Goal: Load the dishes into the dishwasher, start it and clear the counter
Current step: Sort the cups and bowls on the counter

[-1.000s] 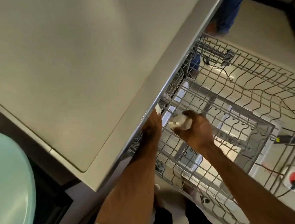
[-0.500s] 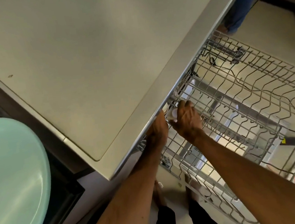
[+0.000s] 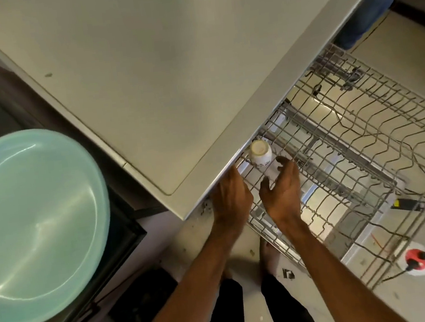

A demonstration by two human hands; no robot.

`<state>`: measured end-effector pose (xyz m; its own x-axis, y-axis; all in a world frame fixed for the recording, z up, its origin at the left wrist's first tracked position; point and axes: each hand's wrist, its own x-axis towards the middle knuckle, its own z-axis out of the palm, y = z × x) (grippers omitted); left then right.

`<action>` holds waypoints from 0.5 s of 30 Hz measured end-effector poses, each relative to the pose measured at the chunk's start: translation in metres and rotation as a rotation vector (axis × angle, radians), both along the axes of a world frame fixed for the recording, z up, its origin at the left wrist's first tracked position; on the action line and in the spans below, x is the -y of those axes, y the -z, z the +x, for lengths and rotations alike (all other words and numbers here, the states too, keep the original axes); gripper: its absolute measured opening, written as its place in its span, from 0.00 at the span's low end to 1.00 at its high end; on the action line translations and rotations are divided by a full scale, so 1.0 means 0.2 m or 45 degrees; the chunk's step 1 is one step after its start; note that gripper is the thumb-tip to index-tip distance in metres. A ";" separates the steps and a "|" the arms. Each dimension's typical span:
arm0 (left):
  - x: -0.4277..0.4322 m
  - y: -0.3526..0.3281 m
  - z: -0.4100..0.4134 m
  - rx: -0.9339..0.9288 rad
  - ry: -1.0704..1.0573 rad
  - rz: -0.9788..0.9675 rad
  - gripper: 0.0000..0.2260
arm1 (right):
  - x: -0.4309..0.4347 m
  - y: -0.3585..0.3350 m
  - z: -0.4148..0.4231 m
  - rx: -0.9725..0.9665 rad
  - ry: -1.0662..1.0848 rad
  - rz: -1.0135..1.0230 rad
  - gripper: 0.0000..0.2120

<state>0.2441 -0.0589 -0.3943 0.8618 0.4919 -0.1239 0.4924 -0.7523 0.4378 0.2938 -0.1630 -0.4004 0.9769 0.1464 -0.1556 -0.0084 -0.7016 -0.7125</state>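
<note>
A small white cup (image 3: 260, 155) with a dark floral print stands upside down in the near-left corner of the pulled-out wire dishwasher rack (image 3: 363, 143), just beside the counter edge. My right hand (image 3: 282, 192) hovers over the rack right of the cup, fingers relaxed and spread, fingertips just off the cup. My left hand (image 3: 232, 195) rests at the rack's left rim below the counter edge. Its fingertips are hidden under that edge.
The steel counter top (image 3: 143, 76) fills the upper left and overhangs the rack. A large teal basin (image 3: 40, 220) sits at the left. A person in blue jeans (image 3: 378, 1) stands beyond the rack. A red plug (image 3: 416, 260) and cable lie on the floor.
My right hand has set the cup upside down in the rack, let go of it and drawn back a little. My left hand stays at the rack's rim.
</note>
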 end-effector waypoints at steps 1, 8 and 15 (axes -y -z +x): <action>0.02 -0.06 -0.07 0.020 0.014 -0.050 0.26 | 0.01 -0.06 -0.06 -0.061 0.051 0.033 0.28; 0.02 -0.80 -0.40 -0.109 0.173 -0.443 0.22 | -0.03 -0.70 -0.41 -0.159 0.156 0.336 0.16; -0.19 -1.34 -0.78 -0.025 -0.070 -0.268 0.24 | -0.29 -1.28 -0.62 -0.155 -0.314 0.538 0.12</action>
